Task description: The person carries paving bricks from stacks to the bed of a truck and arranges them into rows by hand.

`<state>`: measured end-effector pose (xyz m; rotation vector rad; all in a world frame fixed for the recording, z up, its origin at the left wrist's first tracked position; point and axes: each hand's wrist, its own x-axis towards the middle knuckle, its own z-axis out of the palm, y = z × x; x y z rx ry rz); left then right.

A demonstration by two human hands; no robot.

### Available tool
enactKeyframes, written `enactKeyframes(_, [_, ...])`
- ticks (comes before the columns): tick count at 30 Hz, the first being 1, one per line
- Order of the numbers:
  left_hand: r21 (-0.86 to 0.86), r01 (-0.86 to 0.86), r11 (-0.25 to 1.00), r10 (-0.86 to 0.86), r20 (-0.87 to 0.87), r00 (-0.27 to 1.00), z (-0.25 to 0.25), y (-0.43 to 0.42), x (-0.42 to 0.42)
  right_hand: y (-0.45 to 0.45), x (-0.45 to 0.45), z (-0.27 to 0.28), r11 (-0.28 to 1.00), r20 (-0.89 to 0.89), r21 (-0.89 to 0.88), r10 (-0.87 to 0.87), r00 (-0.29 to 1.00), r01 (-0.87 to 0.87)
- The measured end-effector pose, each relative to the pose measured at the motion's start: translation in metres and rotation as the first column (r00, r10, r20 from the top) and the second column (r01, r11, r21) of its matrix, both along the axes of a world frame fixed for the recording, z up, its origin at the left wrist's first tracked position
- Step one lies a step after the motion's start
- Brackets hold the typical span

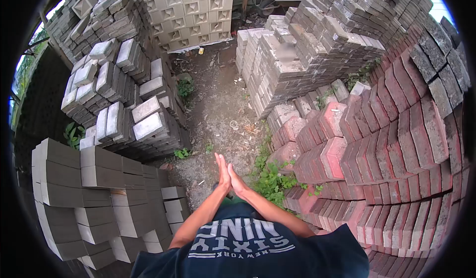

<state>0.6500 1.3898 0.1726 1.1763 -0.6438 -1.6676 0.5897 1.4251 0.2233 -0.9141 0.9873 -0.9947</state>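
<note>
Near left, the grey blocks (101, 166) look heavy, stiff and rough; you'd likely hold them by opposite ends, likewise the red pavers (377, 151) near right, whose edges might chip. Between them, your left hand (222, 175) and right hand (238, 183) meet palm to palm, fingers straight, gripping nothing.

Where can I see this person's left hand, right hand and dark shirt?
Left hand (223, 177): head view, on the middle of the hand, below the fingers.
Right hand (238, 183): head view, on the middle of the hand.
Dark shirt (246, 248): head view, on the printed lettering.
</note>
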Motion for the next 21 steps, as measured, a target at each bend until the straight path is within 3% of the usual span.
enactKeyframes(2, [-0.045,0.099,0.994,-0.094,0.097,0.991,0.029,-0.039,-0.017,-0.049,-0.004,0.002,0.975,0.14,0.114,-0.205,0.969,0.19])
enactKeyframes(6, [-0.132,0.242,0.961,-0.205,0.244,0.948,0.057,-0.116,-0.039,-0.143,-0.027,-0.015,0.936,0.229,0.216,-0.325,0.918,0.277])
enactKeyframes(9, [-0.172,0.281,0.944,-0.23,0.269,0.935,0.059,-0.186,-0.048,-0.223,-0.041,-0.04,0.929,0.286,0.285,-0.319,0.904,0.237])
enactKeyframes(12, [-0.204,0.295,0.933,-0.232,0.287,0.93,0.054,-0.264,-0.058,-0.311,-0.049,-0.045,0.912,0.182,0.263,-0.368,0.912,0.316])
enactKeyframes(14, [-0.216,0.303,0.928,-0.232,0.3,0.925,0.053,-0.319,-0.064,-0.389,-0.064,-0.07,0.879,0.208,0.373,-0.391,0.896,0.297])
enactKeyframes(19, [-0.208,0.259,0.943,-0.191,0.297,0.936,0.08,-0.459,-0.067,-0.53,-0.065,-0.032,0.937,0.249,0.262,-0.299,0.921,0.233])
enactKeyframes(21, [-0.191,0.146,0.971,-0.099,0.234,0.967,0.09,-0.509,-0.066,-0.573,-0.047,-0.022,0.955,0.396,0.256,-0.247,0.884,0.152])
